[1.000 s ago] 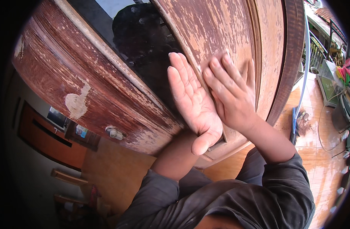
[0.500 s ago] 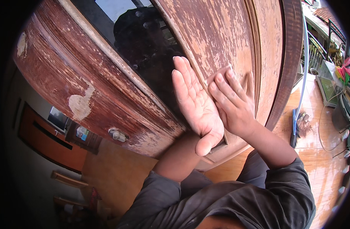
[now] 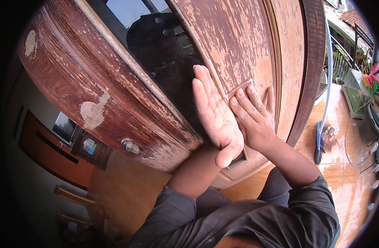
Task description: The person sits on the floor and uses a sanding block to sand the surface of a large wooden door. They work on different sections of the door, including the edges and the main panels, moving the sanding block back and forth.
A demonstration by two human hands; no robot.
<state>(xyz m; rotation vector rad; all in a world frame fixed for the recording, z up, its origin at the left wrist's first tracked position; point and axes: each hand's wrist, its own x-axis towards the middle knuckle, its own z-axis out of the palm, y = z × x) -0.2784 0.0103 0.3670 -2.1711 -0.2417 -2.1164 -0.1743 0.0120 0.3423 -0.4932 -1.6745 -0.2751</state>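
Note:
A wooden door (image 3: 235,45) with worn, flaking red-brown varnish stands in front of me, a dark glass pane (image 3: 164,53) set in it. Flat under the fingers of my right hand (image 3: 255,118) is a brownish piece of sandpaper (image 3: 240,89), pressed on the wood just right of the pane's moulding. Its fingers lie stretched along the surface; the thumb is mostly hidden. My left hand (image 3: 217,113) is open and holds nothing. It is upright beside the moulding, in front of the glass, palm turned toward my right hand, with the thumb apart.
A round door knob (image 3: 131,146) sits on the door's lower left side. To the right, a blue-handled broom (image 3: 319,142) stands by brown debris on the tiled floor (image 3: 338,177). Plants, a grey bucket (image 3: 369,124) and a railing are beyond. An orange-brown interior door (image 3: 49,149) shows at left.
My right hand and the sandpaper have slid a little down the panel. The left hand is slightly lower and to the right, still open. The whole view has shifted slightly.

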